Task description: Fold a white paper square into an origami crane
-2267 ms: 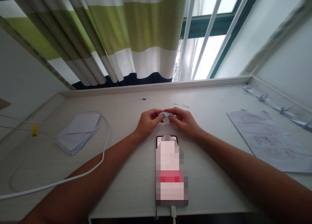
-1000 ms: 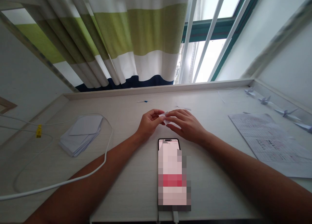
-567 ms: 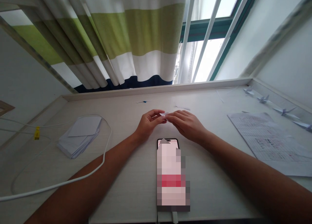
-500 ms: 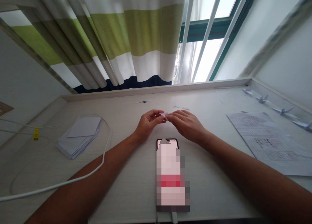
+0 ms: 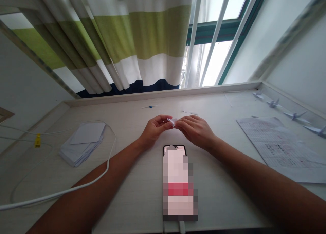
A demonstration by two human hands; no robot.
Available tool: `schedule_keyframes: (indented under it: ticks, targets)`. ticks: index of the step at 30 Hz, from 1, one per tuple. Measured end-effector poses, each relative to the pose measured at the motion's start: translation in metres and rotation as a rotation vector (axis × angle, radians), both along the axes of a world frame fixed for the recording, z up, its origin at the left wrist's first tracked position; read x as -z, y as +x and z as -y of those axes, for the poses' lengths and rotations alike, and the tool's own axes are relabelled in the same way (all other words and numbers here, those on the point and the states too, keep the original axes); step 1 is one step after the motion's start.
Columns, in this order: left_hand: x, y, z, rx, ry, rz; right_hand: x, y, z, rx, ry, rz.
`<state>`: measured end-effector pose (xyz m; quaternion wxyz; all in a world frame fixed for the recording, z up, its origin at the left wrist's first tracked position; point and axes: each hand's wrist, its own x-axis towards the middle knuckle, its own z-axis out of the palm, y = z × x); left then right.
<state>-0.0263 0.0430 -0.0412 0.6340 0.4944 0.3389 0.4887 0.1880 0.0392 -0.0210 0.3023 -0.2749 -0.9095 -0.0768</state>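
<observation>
A small piece of folded white paper (image 5: 172,121) is held between my two hands above the middle of the desk. My left hand (image 5: 157,128) pinches its left side between thumb and fingers. From the right, my right hand (image 5: 195,128) grips the paper with its fingertips, the fingers bent over and partly hiding it. Just nearer to me than the hands lies a phone (image 5: 175,203), its screen blurred out and a cable in its lower end.
Several folded paper cranes (image 5: 273,103) line the desk's right side, beside a printed sheet (image 5: 275,139). At left lies a stack of white paper squares (image 5: 88,133). A white cable (image 5: 84,185) crosses over my left forearm. A raised ledge (image 5: 142,94) bounds the desk's back.
The folded paper has turned slightly between my fingertips and shows a little more of its surface. Both hands stay in nearly the same place.
</observation>
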Motion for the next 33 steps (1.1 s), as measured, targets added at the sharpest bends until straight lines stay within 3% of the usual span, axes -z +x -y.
schedule_keyframes:
  ticks: [6, 12, 16, 19, 26, 33]
  targets:
    - [-0.0012, -0.0033, -0.0004, 0.036, 0.027, -0.025, 0.0024, -0.0022, 0.0, -0.022, -0.065, -0.107]
    - [-0.0002, -0.0041, -0.0006, 0.055, 0.044, -0.009, 0.0055, -0.0061, 0.001, -0.062, -0.288, -0.375]
    - [0.0003, -0.0033, -0.0002, 0.065, 0.05, -0.017, 0.0034, -0.0073, 0.0032, -0.022, -0.395, -0.426]
    - [-0.0001, -0.0021, -0.0002, 0.067, 0.073, -0.05, 0.003, -0.007, 0.0039, 0.007, -0.364, -0.383]
    - [0.0008, -0.0014, -0.0013, 0.034, 0.069, -0.05, 0.0049, -0.0057, 0.0012, -0.084, -0.287, -0.311]
    - [-0.0001, -0.0044, 0.0001, 0.074, 0.064, -0.059, 0.0048, -0.005, 0.0017, -0.084, -0.335, -0.358]
